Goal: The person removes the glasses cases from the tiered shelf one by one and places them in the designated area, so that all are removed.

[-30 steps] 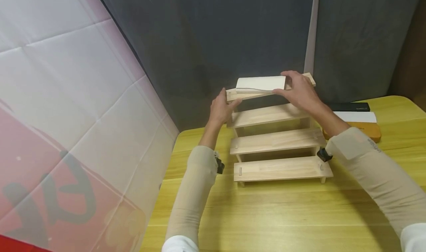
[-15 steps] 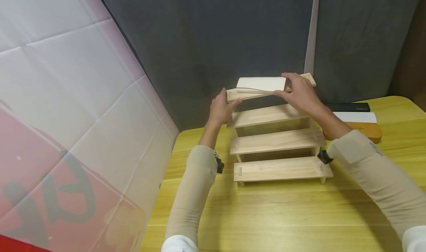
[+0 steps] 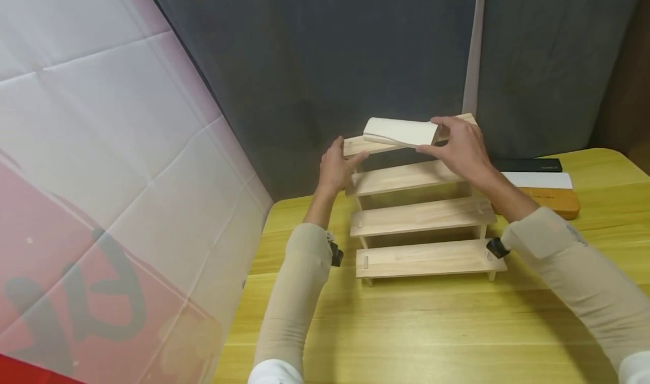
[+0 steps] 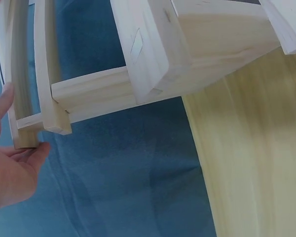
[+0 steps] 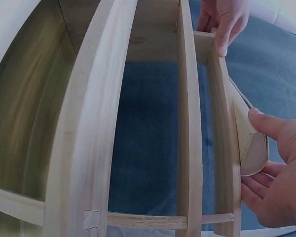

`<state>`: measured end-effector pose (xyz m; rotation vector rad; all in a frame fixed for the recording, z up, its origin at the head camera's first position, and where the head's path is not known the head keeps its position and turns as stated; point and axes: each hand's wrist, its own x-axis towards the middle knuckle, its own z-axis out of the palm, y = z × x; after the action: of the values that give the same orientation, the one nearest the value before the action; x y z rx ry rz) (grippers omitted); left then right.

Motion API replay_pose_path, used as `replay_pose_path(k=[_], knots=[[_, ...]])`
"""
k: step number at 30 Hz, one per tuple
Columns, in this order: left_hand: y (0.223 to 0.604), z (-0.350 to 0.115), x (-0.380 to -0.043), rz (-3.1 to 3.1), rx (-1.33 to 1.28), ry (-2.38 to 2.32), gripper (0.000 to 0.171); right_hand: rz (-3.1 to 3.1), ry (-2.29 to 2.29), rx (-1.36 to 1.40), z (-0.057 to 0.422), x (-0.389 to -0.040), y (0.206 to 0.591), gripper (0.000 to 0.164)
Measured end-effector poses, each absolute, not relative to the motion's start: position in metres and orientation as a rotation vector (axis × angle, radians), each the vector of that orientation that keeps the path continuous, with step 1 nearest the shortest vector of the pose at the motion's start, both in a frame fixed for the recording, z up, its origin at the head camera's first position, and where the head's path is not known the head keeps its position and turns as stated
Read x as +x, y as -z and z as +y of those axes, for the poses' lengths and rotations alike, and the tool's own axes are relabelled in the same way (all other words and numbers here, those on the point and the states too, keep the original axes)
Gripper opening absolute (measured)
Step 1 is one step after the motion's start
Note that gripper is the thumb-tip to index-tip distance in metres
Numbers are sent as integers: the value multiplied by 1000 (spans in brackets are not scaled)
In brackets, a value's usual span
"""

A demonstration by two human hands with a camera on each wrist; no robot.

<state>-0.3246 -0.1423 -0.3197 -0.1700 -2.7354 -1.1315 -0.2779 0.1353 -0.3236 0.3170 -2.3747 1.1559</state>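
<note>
A tiered wooden display rack (image 3: pixel 421 221) stands on the table, rising in steps toward the back. My left hand (image 3: pixel 336 167) grips the left end of its top shelf board, thumb in front; the left wrist view shows the fingers (image 4: pixel 37 157) at the board's end. With thumb and fingers my right hand (image 3: pixel 463 147) pinches the right end of a white glasses case (image 3: pixel 401 131) over that top shelf. In the right wrist view the case (image 5: pixel 255 154) has a rounded end and lies against or very near the board; contact is hard to tell.
To the right of the rack, a black case (image 3: pixel 530 164), a white case (image 3: pixel 539 180) and an orange-brown case (image 3: pixel 556 201) lie on the yellow wood-grain table (image 3: pixel 431 333). A dark curtain (image 3: pixel 355 51) hangs behind the rack, and a pale printed sheet (image 3: pixel 127 147) on the left.
The white glasses case has turned slightly, its right end coming lower and nearer, and shifted a little right with my right hand. My left hand keeps its grip on the top shelf.
</note>
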Motion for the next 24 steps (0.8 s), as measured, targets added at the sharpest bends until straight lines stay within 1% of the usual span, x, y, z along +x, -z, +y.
replay_pose_path(k=[10, 18, 24], knots=[[320, -147, -328, -2674, -174, 1246, 87, -2330, -1234, 254, 142, -261, 325, 64], [321, -149, -332, -2662, -184, 1270, 87, -2325, -1380, 202, 155, -240, 327, 68], [321, -151, -334, -2674, -195, 1302, 88, -2342, -1454, 184, 169, -222, 330, 67]])
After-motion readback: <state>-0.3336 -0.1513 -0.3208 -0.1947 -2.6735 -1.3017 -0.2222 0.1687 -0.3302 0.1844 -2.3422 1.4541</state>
